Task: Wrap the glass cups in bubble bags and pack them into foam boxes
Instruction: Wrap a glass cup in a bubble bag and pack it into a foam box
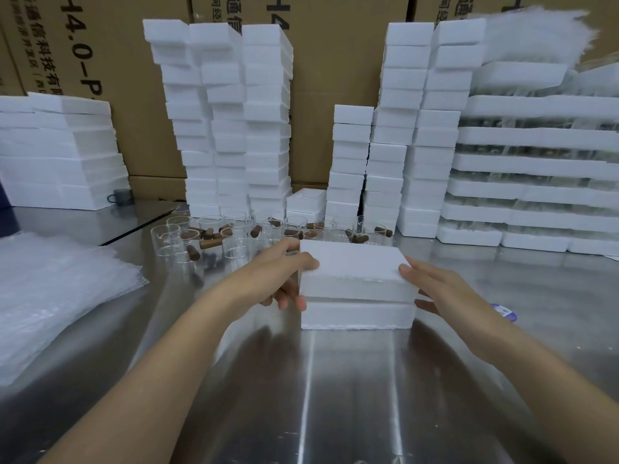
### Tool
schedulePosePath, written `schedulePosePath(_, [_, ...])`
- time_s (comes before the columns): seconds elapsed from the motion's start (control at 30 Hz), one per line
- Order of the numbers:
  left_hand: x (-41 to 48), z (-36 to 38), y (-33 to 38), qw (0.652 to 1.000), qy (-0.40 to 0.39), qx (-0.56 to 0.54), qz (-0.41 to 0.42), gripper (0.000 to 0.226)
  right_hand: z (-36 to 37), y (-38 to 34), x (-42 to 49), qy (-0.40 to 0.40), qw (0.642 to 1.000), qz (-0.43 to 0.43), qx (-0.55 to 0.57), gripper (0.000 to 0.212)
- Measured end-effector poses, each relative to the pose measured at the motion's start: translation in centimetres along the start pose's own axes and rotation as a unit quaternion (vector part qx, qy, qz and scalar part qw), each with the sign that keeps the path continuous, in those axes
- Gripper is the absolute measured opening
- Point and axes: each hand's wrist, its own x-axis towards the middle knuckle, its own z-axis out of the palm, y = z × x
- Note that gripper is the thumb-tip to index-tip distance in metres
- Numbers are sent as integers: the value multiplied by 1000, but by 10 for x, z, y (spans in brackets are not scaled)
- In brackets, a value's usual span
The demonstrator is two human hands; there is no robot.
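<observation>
Our left hand [288,276] clasps the left end of the foam box [355,286], thumb on top and fingers curled round the side. Our right hand [432,286] presses near-straight fingers against the right end. The box sits closed on the steel table [335,380]. We judge this box finished. Next we set it aside, then reach for the glass cups [207,236] behind it and the bubble bags [57,296] at left.

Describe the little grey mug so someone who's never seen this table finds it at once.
Look to the low stack of wide foam slabs on the far left of the steel table. At the foot of its right corner stands a small grey mug, handle pointing left. It is the only opaque cup; the glass cups toward the middle are all clear.
</observation>
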Motion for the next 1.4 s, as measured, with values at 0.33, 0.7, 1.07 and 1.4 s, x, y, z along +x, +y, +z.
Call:
schedulePosePath(0.33, [1, 1, -7, 999, -7, -27, -27, 35, 5, 0, -1, 18, 1000, 5, -9, 44])
schedulePosePath(0.7, [8, -3, -18, 998, -41, -31, -41, 51, 9, -2, 0, 25, 999, -10, 19, 27])
schedulePosePath(1.07, [6, -1, -22, 998, -58, -23, -20, 37, 11, 0, -3, 35, 999, -7, 11, 27])
schedulePosePath(1.4, [7, -1, -23, 997, -71, -28, -16, 30, 5, 7, -4, 14, 998, -37, -48, 52])
